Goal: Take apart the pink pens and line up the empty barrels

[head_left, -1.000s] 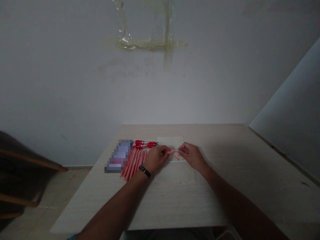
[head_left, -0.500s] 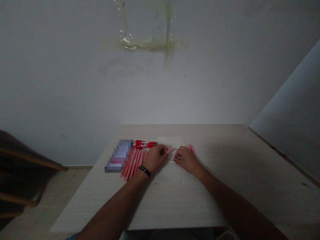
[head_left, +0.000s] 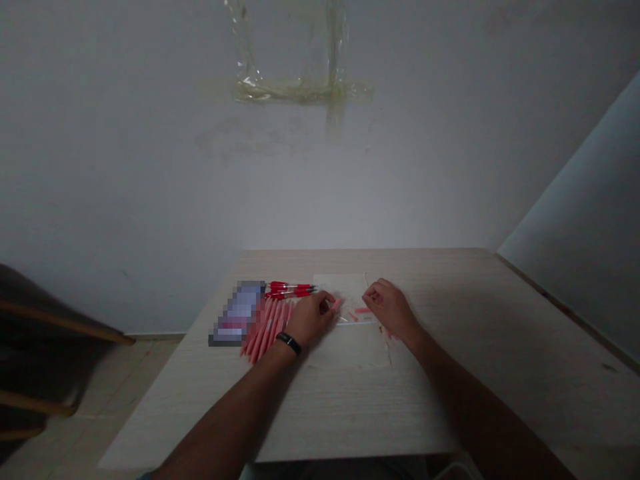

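My left hand (head_left: 311, 318), a dark band on its wrist, pinches a short pink pen barrel (head_left: 337, 305) over a pale sheet (head_left: 345, 283). To its right, my right hand (head_left: 393, 308) has its fingertips pressed together above the sheet's right side; whatever lies between them is too small to make out. A pink pen piece (head_left: 361, 310) shows just under those fingers. Small pink and white pen parts (head_left: 353, 317) lie on the sheet between both hands. Beside my left hand, several pink pens (head_left: 265, 330) are laid side by side, partly hidden by that hand.
Several red pens (head_left: 290, 291) lie behind the pink ones. A blurred-out, phone-like rectangle (head_left: 237, 313) lies at the left of the wooden table (head_left: 210, 400). Behind the table rises a grey wall (head_left: 425, 167) with peeling clear tape (head_left: 290, 92).
My right hand has shifted right and slightly away from me, uncovering small pen parts on the sheet. My left hand stays nearly in place, still holding the pink barrel.
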### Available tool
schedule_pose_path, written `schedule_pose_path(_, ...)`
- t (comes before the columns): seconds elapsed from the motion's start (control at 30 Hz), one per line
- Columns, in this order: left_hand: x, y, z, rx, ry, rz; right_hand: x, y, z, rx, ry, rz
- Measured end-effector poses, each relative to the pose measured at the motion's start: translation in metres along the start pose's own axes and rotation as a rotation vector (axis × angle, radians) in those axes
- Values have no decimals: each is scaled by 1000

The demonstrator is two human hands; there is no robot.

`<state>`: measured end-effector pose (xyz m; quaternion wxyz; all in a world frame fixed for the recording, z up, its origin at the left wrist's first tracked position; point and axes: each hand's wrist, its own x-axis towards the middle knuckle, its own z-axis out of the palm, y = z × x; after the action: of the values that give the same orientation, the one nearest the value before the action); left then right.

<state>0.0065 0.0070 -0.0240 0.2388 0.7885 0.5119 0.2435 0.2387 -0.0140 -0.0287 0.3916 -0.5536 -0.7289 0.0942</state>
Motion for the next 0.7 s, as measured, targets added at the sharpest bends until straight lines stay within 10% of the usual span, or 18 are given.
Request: schedule_pose_path(0.7,-1,0,3,63,-10,132,1,-2,-7,5,-22,-13)
